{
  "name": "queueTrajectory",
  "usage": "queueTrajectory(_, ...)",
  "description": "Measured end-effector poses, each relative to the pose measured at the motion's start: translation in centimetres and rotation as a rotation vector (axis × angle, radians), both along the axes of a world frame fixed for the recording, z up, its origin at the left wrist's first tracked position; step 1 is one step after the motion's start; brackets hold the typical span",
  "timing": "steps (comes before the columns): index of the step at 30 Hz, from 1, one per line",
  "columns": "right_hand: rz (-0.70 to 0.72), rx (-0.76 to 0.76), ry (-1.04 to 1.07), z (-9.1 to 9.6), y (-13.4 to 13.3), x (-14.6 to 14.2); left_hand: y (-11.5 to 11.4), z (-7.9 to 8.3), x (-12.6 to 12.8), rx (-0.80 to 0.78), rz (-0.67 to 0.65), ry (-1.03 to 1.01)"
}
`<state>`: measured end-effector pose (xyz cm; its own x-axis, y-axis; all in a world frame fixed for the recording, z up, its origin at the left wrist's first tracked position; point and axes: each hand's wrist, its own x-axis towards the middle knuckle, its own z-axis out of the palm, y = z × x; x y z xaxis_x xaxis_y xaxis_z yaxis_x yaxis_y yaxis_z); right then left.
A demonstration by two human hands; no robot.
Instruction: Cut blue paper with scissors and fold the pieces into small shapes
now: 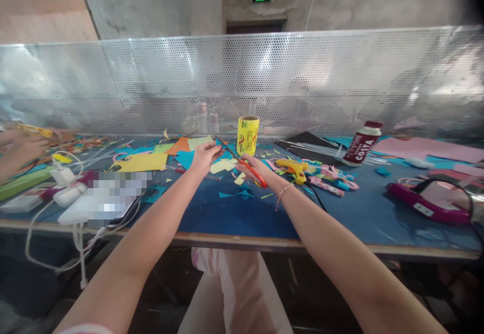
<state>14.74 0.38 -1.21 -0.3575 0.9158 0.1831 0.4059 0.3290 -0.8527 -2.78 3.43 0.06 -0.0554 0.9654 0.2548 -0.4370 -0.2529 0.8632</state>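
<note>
My right hand (pixel 254 168) grips red-handled scissors (pixel 242 163) whose blades point up and left toward my left hand (pixel 204 155). The left hand is closed in a pinch on a small blue paper piece (pixel 218 145) at the blade tips. Both hands hover above the blue table (pixel 234 218), over scattered coloured paper scraps (pixel 227 166). A yellow tape roll (pixel 247 134) stands just behind the hands.
A yellow glue gun (pixel 293 166) and pink-and-blue scraps lie to the right, with a dark bottle (pixel 362 144) and pink paper sheets (pixel 427 148) beyond. White chargers and cables (pixel 70 192) sit left. Another person's hand (pixel 18 147) works at far left. A perforated metal screen (pixel 242 81) backs the table.
</note>
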Motion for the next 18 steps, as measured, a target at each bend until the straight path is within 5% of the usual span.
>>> queueTrajectory(14,-0.041,-0.008,0.036,-0.1,0.1,-0.2,-0.4,0.1,0.3,-0.045,-0.083,-0.005)
queueTrajectory(18,-0.173,0.036,0.039,-0.5,0.9,0.1,-0.7,0.2,0.3,-0.054,-0.095,-0.006)
